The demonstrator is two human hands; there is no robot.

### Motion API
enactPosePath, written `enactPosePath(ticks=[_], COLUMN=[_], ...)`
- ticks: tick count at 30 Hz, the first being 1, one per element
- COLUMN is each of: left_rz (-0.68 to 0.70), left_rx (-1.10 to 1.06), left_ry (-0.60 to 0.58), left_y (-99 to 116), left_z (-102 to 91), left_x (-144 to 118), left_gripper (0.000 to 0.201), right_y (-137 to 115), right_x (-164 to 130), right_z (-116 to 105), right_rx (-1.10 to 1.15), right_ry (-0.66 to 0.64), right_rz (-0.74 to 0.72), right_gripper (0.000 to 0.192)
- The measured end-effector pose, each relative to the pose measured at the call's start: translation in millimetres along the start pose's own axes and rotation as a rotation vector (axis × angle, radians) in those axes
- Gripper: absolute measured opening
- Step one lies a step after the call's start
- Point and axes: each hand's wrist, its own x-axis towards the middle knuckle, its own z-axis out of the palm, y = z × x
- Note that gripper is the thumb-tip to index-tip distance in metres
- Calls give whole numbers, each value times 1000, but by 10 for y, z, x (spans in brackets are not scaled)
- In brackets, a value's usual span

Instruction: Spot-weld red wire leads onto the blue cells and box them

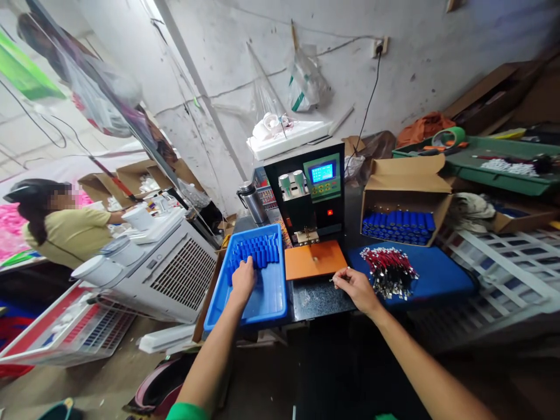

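Observation:
In the head view my left hand (244, 280) reaches into a blue plastic tray (262, 297). Its fingers are closed at the near edge of the rows of blue battery cells (258, 251), apparently gripping one, though the hand covers most of it. My right hand (355, 287) is at the front right corner of an orange plate (312, 261). Thumb and forefinger pinch a small silvery piece (333, 280), too small to make out fully. The plate lies under the head of a black spot welder (306, 192) with a lit blue screen.
Right of my right hand, red and black wire leads (389, 271) lie heaped on a blue surface (446, 283). Behind them stands a cardboard box (405, 195) of blue cells. A steel flask (252, 201) is behind the tray. At left a person (65, 227) works beyond a white air cooler (175, 274).

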Motion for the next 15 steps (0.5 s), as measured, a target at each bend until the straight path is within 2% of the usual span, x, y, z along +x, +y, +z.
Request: enactPosePath(ticks=[4, 9, 12, 15], left_rz=[-11, 32, 98, 156], left_rx=[21, -35, -288, -745], left_ry=[-42, -76, -17, 162], left_y=[17, -82, -43, 234], left_z=[79, 138, 135, 85], left_x=[-106, -225, -217, -177], left_gripper=[36, 23, 22, 36], right_y=[36, 24, -25, -79], right_x=[-25, 13, 93, 196], right_z=[-30, -88, -118, -136], right_rx=[10, 39, 69, 95], right_ry=[-6, 35, 69, 107], right_rz=[12, 10, -12, -27], right_gripper=[28, 28, 27, 25])
